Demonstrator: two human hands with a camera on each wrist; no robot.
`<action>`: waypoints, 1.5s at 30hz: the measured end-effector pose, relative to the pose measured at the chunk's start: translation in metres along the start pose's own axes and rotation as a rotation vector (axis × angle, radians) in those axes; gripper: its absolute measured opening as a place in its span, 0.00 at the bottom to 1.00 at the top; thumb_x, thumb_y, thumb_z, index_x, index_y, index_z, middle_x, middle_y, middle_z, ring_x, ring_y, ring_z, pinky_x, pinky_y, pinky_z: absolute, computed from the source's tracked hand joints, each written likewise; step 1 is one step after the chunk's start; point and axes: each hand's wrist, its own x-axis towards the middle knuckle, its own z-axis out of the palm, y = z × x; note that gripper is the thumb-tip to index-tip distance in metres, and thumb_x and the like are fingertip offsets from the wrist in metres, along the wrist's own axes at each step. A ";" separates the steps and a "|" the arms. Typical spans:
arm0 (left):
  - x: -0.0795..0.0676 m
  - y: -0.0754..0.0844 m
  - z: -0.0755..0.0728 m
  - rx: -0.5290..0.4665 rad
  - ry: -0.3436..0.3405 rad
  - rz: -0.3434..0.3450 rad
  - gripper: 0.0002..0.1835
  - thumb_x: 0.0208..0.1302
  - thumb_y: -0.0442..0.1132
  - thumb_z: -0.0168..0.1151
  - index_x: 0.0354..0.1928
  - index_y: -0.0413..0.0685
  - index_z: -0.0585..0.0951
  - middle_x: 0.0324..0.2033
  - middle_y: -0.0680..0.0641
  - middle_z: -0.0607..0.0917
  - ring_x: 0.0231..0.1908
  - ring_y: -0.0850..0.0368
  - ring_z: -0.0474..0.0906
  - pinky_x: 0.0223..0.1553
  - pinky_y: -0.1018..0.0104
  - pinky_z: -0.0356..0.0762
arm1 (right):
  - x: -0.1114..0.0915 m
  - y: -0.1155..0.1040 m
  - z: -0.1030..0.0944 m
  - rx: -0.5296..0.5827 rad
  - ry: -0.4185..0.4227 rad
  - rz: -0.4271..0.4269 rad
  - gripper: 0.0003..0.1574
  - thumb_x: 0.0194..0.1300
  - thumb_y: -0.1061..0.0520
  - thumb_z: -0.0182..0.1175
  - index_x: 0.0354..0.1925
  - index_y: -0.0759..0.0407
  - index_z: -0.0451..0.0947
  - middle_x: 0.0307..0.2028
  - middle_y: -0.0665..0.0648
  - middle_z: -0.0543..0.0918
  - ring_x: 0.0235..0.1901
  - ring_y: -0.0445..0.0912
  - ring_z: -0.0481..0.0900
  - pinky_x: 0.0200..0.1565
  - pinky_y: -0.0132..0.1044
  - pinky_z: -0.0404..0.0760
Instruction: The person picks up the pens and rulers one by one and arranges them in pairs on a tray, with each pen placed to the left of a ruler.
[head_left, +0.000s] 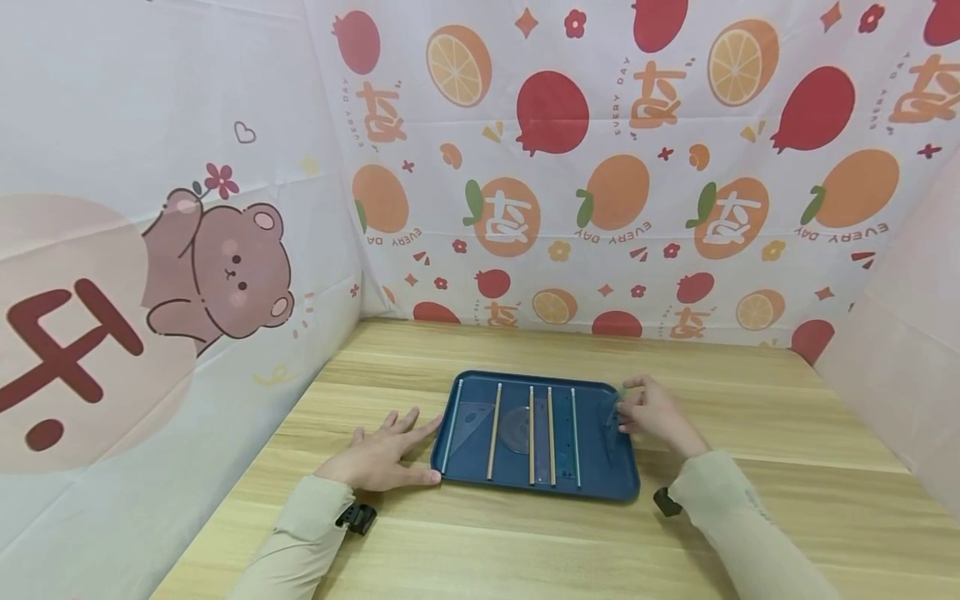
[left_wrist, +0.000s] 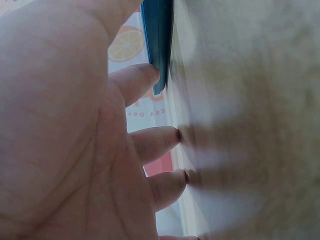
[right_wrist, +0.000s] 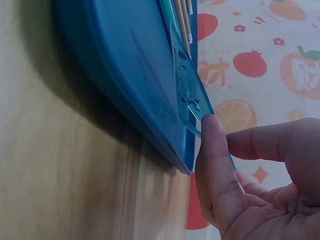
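On the table lies a dark blue tray (head_left: 600, 483), its left edge touched by my left hand (head_left: 378, 454), whose fingers are spread. In the left wrist view, fingertips rest on the tabletop and one touches the tray rim (left_wrist: 159, 45). At the tray's right end, my right hand (head_left: 656, 414) pinches a transparent teal set square (right_wrist: 187, 92) between thumb and fingers. It is tilted over the tray. Inside lie a clear set square (head_left: 468, 423), a round clear protractor (head_left: 513, 431), a purplish ruler (head_left: 541, 450) and a teal ruler (head_left: 565, 433).
Several pencils lie lengthwise in the tray, among them a teal one (head_left: 452, 429) at the left and a wooden one (head_left: 495, 433). The wooden table (head_left: 480, 542) surrounds the tray. Printed cloth (head_left: 555, 200) hangs behind, with more cloth on both sides.
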 end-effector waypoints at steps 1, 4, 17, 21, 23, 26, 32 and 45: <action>0.000 0.000 0.000 0.002 0.000 0.000 0.52 0.65 0.72 0.68 0.85 0.67 0.61 0.85 0.34 0.54 0.83 0.22 0.45 0.69 0.08 0.38 | 0.000 0.000 0.001 -0.002 0.000 -0.001 0.32 0.78 0.69 0.57 0.72 0.78 0.58 0.43 0.72 0.85 0.30 0.43 0.88 0.36 0.38 0.92; 0.000 0.000 0.000 -0.001 -0.002 -0.003 0.52 0.65 0.72 0.68 0.85 0.67 0.61 0.85 0.34 0.54 0.83 0.22 0.45 0.69 0.08 0.38 | 0.001 -0.001 0.005 -0.011 -0.001 -0.001 0.32 0.78 0.69 0.57 0.73 0.78 0.58 0.44 0.72 0.85 0.31 0.44 0.88 0.36 0.38 0.92; 0.000 0.002 -0.001 -0.003 -0.003 0.012 0.52 0.65 0.71 0.69 0.86 0.66 0.60 0.85 0.32 0.55 0.83 0.21 0.46 0.67 0.07 0.40 | 0.002 -0.012 0.016 -0.085 -0.003 0.033 0.34 0.77 0.70 0.58 0.74 0.77 0.59 0.38 0.67 0.85 0.30 0.44 0.88 0.38 0.40 0.92; 0.001 0.000 0.000 -0.003 -0.002 0.004 0.52 0.65 0.72 0.69 0.85 0.67 0.61 0.85 0.33 0.55 0.83 0.22 0.45 0.68 0.08 0.39 | 0.001 -0.012 0.017 -0.104 -0.009 0.042 0.35 0.76 0.70 0.59 0.75 0.77 0.59 0.36 0.65 0.84 0.29 0.45 0.88 0.37 0.40 0.92; 0.002 0.000 0.000 -0.003 -0.002 -0.001 0.51 0.65 0.72 0.68 0.85 0.67 0.61 0.85 0.34 0.55 0.83 0.23 0.45 0.69 0.08 0.39 | 0.001 -0.013 0.017 -0.111 -0.009 0.046 0.35 0.77 0.69 0.59 0.75 0.77 0.59 0.36 0.65 0.84 0.30 0.45 0.88 0.37 0.40 0.92; 0.002 -0.001 0.000 -0.005 -0.001 0.001 0.51 0.65 0.72 0.68 0.85 0.66 0.61 0.85 0.33 0.55 0.83 0.22 0.45 0.69 0.08 0.38 | 0.000 -0.014 0.018 -0.117 -0.014 0.052 0.35 0.77 0.69 0.59 0.75 0.77 0.59 0.36 0.65 0.84 0.31 0.46 0.88 0.37 0.40 0.92; 0.002 -0.001 0.000 0.006 -0.001 -0.003 0.52 0.65 0.73 0.68 0.85 0.67 0.61 0.85 0.34 0.54 0.83 0.23 0.45 0.69 0.08 0.38 | -0.001 -0.013 0.017 -0.132 -0.025 0.040 0.33 0.78 0.67 0.59 0.74 0.76 0.60 0.38 0.67 0.85 0.33 0.47 0.90 0.38 0.41 0.92; 0.001 -0.001 0.000 0.008 -0.010 -0.009 0.51 0.65 0.73 0.67 0.86 0.69 0.60 0.85 0.35 0.54 0.84 0.24 0.44 0.70 0.09 0.38 | 0.000 -0.014 0.017 -0.166 -0.053 0.056 0.35 0.78 0.65 0.60 0.75 0.76 0.61 0.37 0.65 0.85 0.33 0.48 0.91 0.38 0.38 0.92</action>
